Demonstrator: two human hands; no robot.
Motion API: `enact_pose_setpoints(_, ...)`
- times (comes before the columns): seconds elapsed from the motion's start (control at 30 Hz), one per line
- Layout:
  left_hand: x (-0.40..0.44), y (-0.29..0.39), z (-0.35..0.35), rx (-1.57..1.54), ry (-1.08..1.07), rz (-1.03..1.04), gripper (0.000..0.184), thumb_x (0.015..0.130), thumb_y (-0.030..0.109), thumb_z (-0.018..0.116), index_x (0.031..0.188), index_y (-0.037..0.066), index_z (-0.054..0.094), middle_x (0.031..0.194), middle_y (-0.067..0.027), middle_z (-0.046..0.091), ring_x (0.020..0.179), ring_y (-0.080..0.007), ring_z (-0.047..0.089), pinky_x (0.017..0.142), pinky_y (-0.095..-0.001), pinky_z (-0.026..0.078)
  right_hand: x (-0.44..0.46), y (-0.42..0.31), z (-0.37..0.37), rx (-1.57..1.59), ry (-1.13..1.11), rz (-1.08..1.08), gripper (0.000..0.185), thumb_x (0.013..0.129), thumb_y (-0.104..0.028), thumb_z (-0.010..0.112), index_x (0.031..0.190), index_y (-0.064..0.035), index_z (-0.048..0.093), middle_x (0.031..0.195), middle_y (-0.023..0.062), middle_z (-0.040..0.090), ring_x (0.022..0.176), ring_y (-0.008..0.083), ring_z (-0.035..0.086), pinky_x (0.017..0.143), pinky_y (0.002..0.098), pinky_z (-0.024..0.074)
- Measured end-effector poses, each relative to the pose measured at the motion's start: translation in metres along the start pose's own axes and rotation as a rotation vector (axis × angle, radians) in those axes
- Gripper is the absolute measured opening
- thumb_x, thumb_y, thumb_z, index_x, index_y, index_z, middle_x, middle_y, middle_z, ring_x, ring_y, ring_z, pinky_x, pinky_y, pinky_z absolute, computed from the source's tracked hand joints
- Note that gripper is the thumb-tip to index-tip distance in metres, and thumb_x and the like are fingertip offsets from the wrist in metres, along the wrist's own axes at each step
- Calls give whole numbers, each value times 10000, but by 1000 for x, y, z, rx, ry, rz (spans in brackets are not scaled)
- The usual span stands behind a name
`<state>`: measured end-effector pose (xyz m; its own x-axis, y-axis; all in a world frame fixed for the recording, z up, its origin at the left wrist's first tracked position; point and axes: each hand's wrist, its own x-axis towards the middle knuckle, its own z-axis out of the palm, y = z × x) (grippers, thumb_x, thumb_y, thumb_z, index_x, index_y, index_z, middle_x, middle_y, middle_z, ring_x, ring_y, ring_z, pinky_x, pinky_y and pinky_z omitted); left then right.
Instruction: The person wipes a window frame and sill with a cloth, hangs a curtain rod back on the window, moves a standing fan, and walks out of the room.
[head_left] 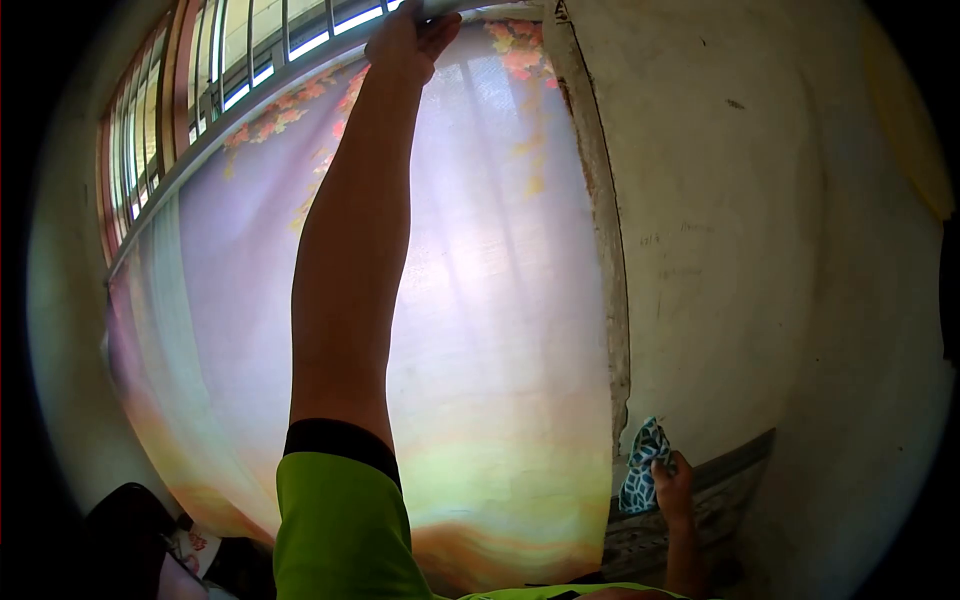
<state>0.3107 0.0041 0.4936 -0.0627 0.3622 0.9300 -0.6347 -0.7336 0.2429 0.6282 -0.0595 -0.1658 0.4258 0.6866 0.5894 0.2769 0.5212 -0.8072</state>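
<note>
My left arm, in a bright green sleeve with a black cuff, reaches straight up the middle of the view. At the top edge my left hand (402, 48) is closed at the upper edge of a printed curtain (480, 300), its fingers partly cut off by the frame. The curtain is translucent, lilac to yellow, with red and orange leaves near its top. Low on the right, my right hand (676, 486) is closed around a crumpled teal-and-white patterned cloth (644, 470). This cloth is held beside the curtain's right edge, in front of the wall.
A barred window (230, 60) shows above the curtain's pale top band (215, 150). Right of the curtain runs a rough wall edge (600, 220) and a marked plaster wall (720, 200). Dark items (130, 520) sit at lower left. A dark ledge (730, 470) lies below the wall.
</note>
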Motion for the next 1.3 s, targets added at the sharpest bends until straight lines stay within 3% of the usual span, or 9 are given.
enact_pose_setpoints(0.3,20,1,-2,-31,3,11,245,957,150,591,1085,-52,541,990,-247,668,859,-364,708,741,-438,643,-20,13,2,-9,45,25,171,918,-180,582,855,-25,543,682,30,461,592,128,395,574,351,365)
enact_pose_setpoints(0.37,23,0,0,-31,4,15,247,958,154,592,1083,-53,542,988,-244,669,852,-361,709,740,-438,643,-23,19,-3,-30,-11,131,176,912,-180,584,850,-22,538,682,36,468,603,141,414,581,351,372)
enact_pose_setpoints(0.63,19,-6,9,12,42,-20,243,957,169,608,1051,-52,568,929,-229,683,814,-350,714,720,-434,644,-40,27,-1,-59,21,112,189,903,-185,589,836,-21,525,680,39,467,613,150,424,591,349,374)
enact_pose_setpoints(0.9,15,-9,14,106,152,-27,248,954,205,629,1051,-23,609,888,-207,697,694,-333,713,668,-434,639,-54,2,6,-54,84,207,170,902,-168,583,829,-27,521,674,21,429,596,138,389,577,341,362)
enact_pose_setpoints(1.1,7,-12,23,124,151,1,246,949,187,638,1088,-12,601,875,-196,696,664,-313,710,626,-422,626,-65,-12,11,-77,126,170,155,920,-148,565,823,-38,513,648,9,399,534,99,337,532,331,329)
enact_pose_setpoints(1.3,12,-13,20,188,135,1,245,926,176,661,1054,-22,594,822,-178,690,639,-301,704,584,-418,617,-70,-18,12,-153,93,283,141,922,-153,576,870,-29,534,672,25,404,542,117,340,537,332,335)
